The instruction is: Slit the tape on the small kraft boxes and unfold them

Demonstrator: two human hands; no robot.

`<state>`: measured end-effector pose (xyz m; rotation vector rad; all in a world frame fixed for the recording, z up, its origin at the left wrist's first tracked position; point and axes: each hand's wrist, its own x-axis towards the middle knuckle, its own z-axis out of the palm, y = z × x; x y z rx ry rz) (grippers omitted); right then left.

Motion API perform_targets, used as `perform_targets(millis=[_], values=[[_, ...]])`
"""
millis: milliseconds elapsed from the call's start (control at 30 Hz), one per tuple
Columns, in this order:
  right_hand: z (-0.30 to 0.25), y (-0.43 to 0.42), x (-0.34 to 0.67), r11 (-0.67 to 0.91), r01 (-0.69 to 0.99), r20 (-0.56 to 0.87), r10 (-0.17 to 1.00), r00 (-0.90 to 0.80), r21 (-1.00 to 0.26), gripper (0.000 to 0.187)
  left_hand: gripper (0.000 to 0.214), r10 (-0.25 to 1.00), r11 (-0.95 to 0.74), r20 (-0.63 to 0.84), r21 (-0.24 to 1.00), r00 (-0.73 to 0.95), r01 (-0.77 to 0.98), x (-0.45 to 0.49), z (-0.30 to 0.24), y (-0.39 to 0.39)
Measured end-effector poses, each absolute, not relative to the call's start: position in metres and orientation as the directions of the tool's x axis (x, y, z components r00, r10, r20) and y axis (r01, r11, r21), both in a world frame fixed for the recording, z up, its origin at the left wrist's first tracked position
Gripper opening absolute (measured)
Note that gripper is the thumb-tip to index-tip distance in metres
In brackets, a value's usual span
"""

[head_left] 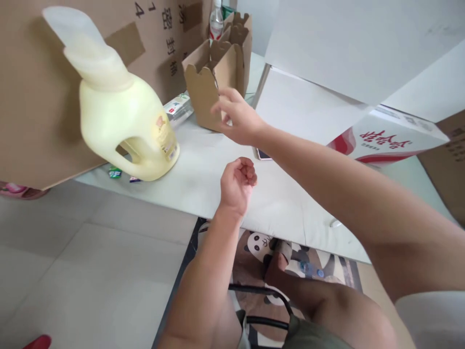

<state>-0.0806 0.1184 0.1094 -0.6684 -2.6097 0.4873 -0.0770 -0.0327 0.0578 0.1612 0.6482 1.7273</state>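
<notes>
My left hand [237, 183] hovers over the white table [203, 169] near its front edge, fingers curled into a loose fist with nothing visible in it. My right hand [236, 115] reaches across to a small folded brown cardboard box [203, 92]; its fingers are spread and touch or nearly touch the box's near side. More small cardboard boxes [236, 39] stand behind that one. A dark phone edge [262, 155] peeks out under my right wrist.
A pale yellow detergent jug [123, 116] with a handle stands at the table's left edge. A large brown carton [32, 97] leans behind it. A white box with red print [385, 140] lies at right. A clear bottle [216, 22] stands at the back. A panda rug [261, 247] lies below.
</notes>
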Motion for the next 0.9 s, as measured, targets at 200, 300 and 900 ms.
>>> perform_targets(millis=[200, 300, 900], values=[[0.131, 0.138, -0.145, 0.756, 0.622, 0.107, 0.649, -0.753, -0.204, 0.012, 0.024, 0.932, -0.091, -0.268, 0.478, -0.243, -0.874, -0.091, 0.059, -0.034], [0.129, 0.145, -0.137, 0.724, 0.664, 0.144, 0.689, -0.711, -0.186, 0.011, 0.024, 0.932, -0.111, -0.256, 0.473, -0.257, -0.874, -0.095, 0.058, -0.034], [0.097, -0.035, 0.156, 0.782, 0.477, 0.714, 0.594, -0.371, -0.402, 0.019, 0.023, 0.468, -0.475, 0.38, 0.869, -0.798, 0.136, -0.107, 0.046, -0.036]])
